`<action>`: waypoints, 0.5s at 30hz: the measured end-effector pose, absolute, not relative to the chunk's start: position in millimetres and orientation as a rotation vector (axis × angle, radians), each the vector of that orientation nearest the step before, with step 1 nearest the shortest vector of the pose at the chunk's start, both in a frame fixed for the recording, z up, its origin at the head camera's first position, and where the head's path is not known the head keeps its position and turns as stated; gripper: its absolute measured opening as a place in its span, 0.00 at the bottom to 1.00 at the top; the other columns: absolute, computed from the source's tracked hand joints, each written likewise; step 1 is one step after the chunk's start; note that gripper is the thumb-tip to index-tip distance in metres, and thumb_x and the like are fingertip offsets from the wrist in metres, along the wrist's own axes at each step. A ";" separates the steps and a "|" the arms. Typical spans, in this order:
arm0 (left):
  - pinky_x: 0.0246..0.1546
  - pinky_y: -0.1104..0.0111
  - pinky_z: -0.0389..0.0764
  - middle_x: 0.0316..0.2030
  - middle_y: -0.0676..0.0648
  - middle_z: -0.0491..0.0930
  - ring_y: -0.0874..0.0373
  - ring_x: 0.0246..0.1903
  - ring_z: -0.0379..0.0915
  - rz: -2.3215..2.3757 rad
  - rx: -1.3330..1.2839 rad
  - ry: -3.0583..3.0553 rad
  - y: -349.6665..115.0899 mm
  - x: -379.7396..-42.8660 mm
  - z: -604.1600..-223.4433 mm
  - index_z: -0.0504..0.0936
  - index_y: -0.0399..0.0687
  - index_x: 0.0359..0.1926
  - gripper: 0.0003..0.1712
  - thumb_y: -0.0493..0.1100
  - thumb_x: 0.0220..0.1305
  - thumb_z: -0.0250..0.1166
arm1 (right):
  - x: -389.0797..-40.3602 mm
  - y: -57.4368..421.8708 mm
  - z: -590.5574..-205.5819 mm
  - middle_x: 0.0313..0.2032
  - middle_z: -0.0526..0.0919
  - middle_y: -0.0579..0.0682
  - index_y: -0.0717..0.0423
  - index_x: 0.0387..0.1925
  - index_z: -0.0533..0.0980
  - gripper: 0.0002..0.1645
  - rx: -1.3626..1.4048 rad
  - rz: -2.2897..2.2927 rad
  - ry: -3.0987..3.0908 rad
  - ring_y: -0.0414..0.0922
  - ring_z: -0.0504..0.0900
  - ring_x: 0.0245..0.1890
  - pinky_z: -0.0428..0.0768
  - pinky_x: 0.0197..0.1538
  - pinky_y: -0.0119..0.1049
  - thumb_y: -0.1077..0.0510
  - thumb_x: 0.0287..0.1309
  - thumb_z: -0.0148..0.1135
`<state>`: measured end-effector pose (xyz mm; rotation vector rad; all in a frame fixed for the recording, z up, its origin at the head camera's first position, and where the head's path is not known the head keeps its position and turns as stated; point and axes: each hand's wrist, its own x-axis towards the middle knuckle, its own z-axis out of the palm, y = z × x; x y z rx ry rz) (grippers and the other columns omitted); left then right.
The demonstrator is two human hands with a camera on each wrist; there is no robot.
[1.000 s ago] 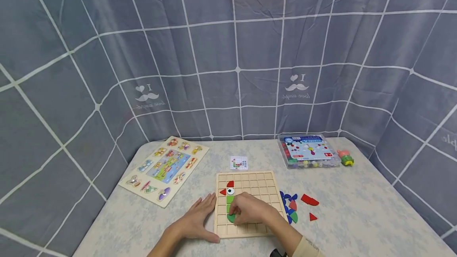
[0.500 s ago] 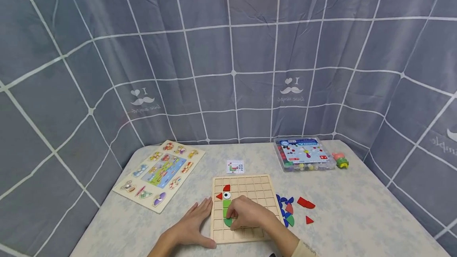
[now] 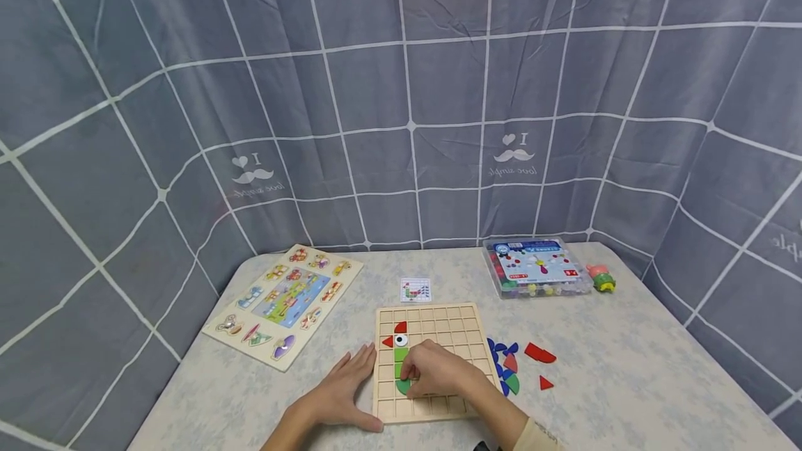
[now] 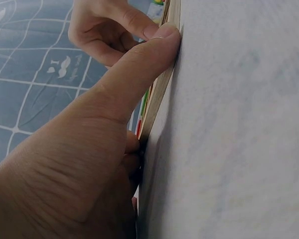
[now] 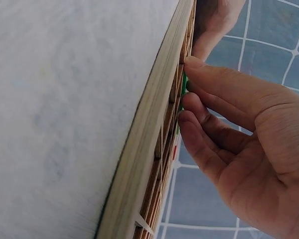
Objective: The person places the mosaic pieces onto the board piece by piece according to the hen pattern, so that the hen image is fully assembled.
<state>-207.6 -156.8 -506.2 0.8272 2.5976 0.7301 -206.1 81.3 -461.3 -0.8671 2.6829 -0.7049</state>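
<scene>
A square wooden grid board [image 3: 451,326] lies on the table. In its left columns stand a red quarter-circle [image 3: 401,327], a red triangle [image 3: 388,342], a white round eye piece [image 3: 400,340] and light green squares [image 3: 401,353]. Below them sits a dark green rounded piece [image 3: 403,387], pinched between the thumb and curled fingers of my right hand [image 3: 438,371] and partly covered by them. My left hand [image 3: 341,392] rests on the table with fingers and thumb spread along the board's left edge; in the left wrist view its thumb [image 4: 139,62] touches the board's corner.
Blue, red and green pieces [image 3: 509,364] lie right of the board, with red pieces [image 3: 540,353] farther out. Behind the board is a small pattern card [image 3: 415,289]. A picture puzzle [image 3: 285,305] lies left; a clear plastic box [image 3: 535,270] and small toy [image 3: 601,278] stand back right.
The head view has shifted slightly. Both hands stay almost where they were, the right at the dark green piece and the left at the board's edge.
</scene>
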 end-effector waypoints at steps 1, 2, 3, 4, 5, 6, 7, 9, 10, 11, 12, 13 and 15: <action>0.74 0.42 0.42 0.77 0.40 0.45 0.44 0.77 0.40 0.730 0.827 2.598 -157.0 -207.3 -505.9 0.46 0.38 0.76 0.73 0.73 0.41 0.72 | -205.9 81.2 -461.1 0.26 0.82 0.36 0.51 0.30 0.85 0.09 -0.868 -0.702 2.686 0.27 0.74 0.25 0.76 0.32 0.21 0.58 0.43 0.77; 0.74 0.42 0.42 0.77 0.40 0.46 0.44 0.77 0.40 0.734 0.824 2.598 -157.1 -207.2 -506.3 0.46 0.38 0.76 0.73 0.73 0.41 0.72 | -205.8 81.2 -460.8 0.26 0.83 0.36 0.51 0.30 0.86 0.09 -0.868 -0.699 2.688 0.27 0.74 0.25 0.76 0.32 0.21 0.58 0.43 0.77; 0.74 0.42 0.42 0.77 0.40 0.46 0.44 0.77 0.40 0.735 0.823 2.599 -157.3 -207.0 -506.6 0.46 0.38 0.76 0.74 0.73 0.41 0.72 | -205.6 81.4 -460.5 0.26 0.83 0.36 0.51 0.30 0.86 0.09 -0.867 -0.697 2.691 0.27 0.74 0.25 0.76 0.32 0.21 0.58 0.43 0.77; 0.74 0.42 0.42 0.77 0.40 0.46 0.44 0.77 0.40 0.737 0.822 2.598 -157.5 -206.7 -506.6 0.46 0.38 0.76 0.74 0.73 0.41 0.72 | -205.5 81.8 -460.0 0.26 0.83 0.36 0.50 0.30 0.86 0.09 -0.864 -0.701 2.692 0.27 0.74 0.25 0.76 0.32 0.21 0.58 0.43 0.77; 0.74 0.42 0.42 0.77 0.40 0.46 0.44 0.77 0.40 0.734 0.823 2.602 -157.6 -206.4 -506.7 0.46 0.38 0.76 0.74 0.73 0.41 0.72 | -205.5 82.7 -459.4 0.26 0.83 0.36 0.50 0.30 0.86 0.09 -0.859 -0.707 2.693 0.28 0.74 0.25 0.76 0.32 0.21 0.57 0.43 0.77; 0.74 0.42 0.42 0.77 0.40 0.46 0.44 0.77 0.40 0.732 0.824 2.606 -157.7 -206.1 -506.8 0.46 0.38 0.76 0.74 0.73 0.41 0.72 | -205.6 84.2 -458.5 0.26 0.83 0.36 0.50 0.31 0.86 0.09 -0.854 -0.713 2.695 0.28 0.74 0.25 0.76 0.32 0.21 0.57 0.43 0.77; 0.74 0.43 0.42 0.77 0.40 0.46 0.44 0.77 0.40 0.729 0.826 2.611 -157.9 -205.7 -506.7 0.46 0.37 0.76 0.74 0.73 0.40 0.72 | -205.9 86.2 -457.4 0.26 0.82 0.36 0.50 0.31 0.86 0.09 -0.847 -0.726 2.689 0.28 0.74 0.25 0.76 0.32 0.21 0.57 0.43 0.77; 0.74 0.43 0.42 0.77 0.39 0.46 0.44 0.77 0.41 0.718 0.839 2.623 -158.3 -204.9 -505.9 0.47 0.37 0.76 0.74 0.73 0.40 0.72 | -206.8 92.0 -455.0 0.27 0.83 0.37 0.50 0.32 0.86 0.10 -0.840 -0.780 2.673 0.29 0.74 0.25 0.76 0.32 0.22 0.57 0.44 0.77; 0.74 0.43 0.42 0.77 0.39 0.46 0.43 0.77 0.41 0.713 0.846 2.628 -158.4 -204.6 -505.2 0.47 0.36 0.75 0.74 0.73 0.41 0.72 | -207.2 95.7 -453.6 0.27 0.83 0.38 0.51 0.33 0.86 0.10 -0.835 -0.815 2.661 0.30 0.74 0.26 0.75 0.32 0.22 0.57 0.45 0.77; 0.74 0.43 0.43 0.76 0.38 0.46 0.43 0.77 0.41 0.711 0.851 2.633 -158.4 -204.4 -504.4 0.47 0.35 0.75 0.74 0.73 0.41 0.72 | -207.5 99.8 -452.1 0.28 0.83 0.38 0.52 0.34 0.86 0.11 -0.832 -0.843 2.652 0.30 0.74 0.26 0.75 0.32 0.23 0.57 0.45 0.76; 0.74 0.43 0.43 0.76 0.38 0.46 0.43 0.77 0.41 0.707 0.855 2.636 -158.3 -204.2 -503.6 0.47 0.35 0.75 0.74 0.72 0.41 0.72 | -207.7 104.2 -450.9 0.29 0.83 0.39 0.52 0.35 0.85 0.12 -0.832 -0.876 2.640 0.31 0.74 0.27 0.76 0.32 0.23 0.56 0.46 0.76; 0.74 0.43 0.43 0.76 0.38 0.46 0.43 0.76 0.41 0.706 0.859 2.638 -158.1 -204.1 -502.9 0.47 0.35 0.75 0.74 0.72 0.41 0.72 | -207.5 108.7 -449.4 0.30 0.84 0.41 0.53 0.36 0.85 0.12 -0.831 -0.912 2.624 0.32 0.75 0.28 0.76 0.33 0.23 0.56 0.46 0.76; 0.74 0.43 0.43 0.76 0.38 0.46 0.43 0.77 0.41 0.709 0.859 2.635 -157.5 -204.0 -501.7 0.47 0.35 0.75 0.74 0.72 0.41 0.73 | -206.1 118.2 -446.5 0.33 0.85 0.44 0.54 0.37 0.85 0.12 -0.834 -0.976 2.602 0.34 0.76 0.30 0.76 0.34 0.25 0.56 0.48 0.75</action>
